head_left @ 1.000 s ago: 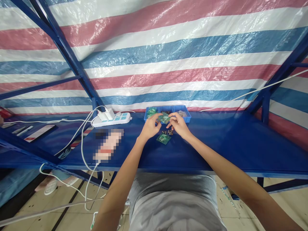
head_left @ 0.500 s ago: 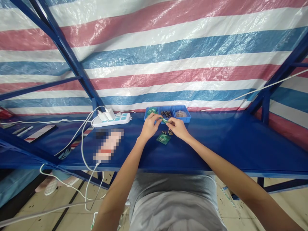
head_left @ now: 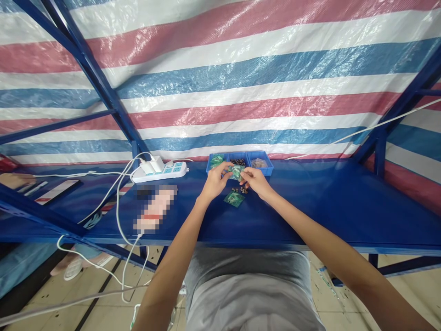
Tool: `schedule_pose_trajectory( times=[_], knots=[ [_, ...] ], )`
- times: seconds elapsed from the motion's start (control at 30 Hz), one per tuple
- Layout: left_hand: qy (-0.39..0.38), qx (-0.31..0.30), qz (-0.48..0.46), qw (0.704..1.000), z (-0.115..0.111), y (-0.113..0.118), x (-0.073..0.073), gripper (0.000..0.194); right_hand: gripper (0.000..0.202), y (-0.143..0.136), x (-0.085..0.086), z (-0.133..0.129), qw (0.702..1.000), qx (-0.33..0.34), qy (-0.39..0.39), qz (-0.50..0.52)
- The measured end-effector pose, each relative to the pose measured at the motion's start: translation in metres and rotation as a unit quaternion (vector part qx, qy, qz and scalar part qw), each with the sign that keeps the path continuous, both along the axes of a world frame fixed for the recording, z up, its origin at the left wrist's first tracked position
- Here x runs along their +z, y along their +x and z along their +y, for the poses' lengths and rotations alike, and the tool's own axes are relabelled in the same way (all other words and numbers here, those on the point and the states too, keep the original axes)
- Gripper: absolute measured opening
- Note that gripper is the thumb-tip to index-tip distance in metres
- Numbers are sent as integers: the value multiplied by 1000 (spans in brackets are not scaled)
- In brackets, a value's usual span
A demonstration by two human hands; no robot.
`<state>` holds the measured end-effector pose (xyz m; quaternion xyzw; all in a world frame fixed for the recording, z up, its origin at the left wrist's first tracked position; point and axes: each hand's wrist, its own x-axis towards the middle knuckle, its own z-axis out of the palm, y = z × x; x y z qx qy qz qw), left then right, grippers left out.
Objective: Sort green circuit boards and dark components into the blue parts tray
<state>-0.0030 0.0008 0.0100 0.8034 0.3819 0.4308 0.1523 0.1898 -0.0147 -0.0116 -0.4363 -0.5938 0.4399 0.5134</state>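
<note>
Between my two hands, above the blue table, is a small green board [head_left: 235, 172]. My left hand [head_left: 217, 180] pinches its left side, and the fingers of my right hand [head_left: 254, 181] close on its right edge. Another green board [head_left: 234, 199] lies on the table below my hands. Several small brass-coloured parts [head_left: 244, 190] sit just above that board, near my right fingers. Behind my hands stands a blue tray [head_left: 270, 170] with three compartments: green boards at left, dark small parts in the middle, and pale pieces at right.
A white power strip [head_left: 161, 172] with plugs and white cables lies left of my hands. Nearer is a blurred pinkish object [head_left: 155, 209]. Blue frame posts [head_left: 119, 112] rise at left. A person's hand [head_left: 13, 180] shows at the far left, by a phone [head_left: 57, 191].
The green board between my hands has turned from nearly edge-on to show its flat face. A person's hand has appeared at the far left.
</note>
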Motion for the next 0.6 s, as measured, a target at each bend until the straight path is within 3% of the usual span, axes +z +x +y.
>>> schedule_pose_trajectory(
  times=[0.2,0.43,0.6],
  knots=[
    [-43,-16,-31,998,0,1,2,15,30,3,-2,3,999,-27,-7,34],
    [-145,-115,-108,977,-3,0,9,27,29,3,-4,6,999,-27,-16,32],
    [-176,-144,-106,968,-6,1,12,28,30,3,-6,8,1000,-15,-10,22]
  ],
)
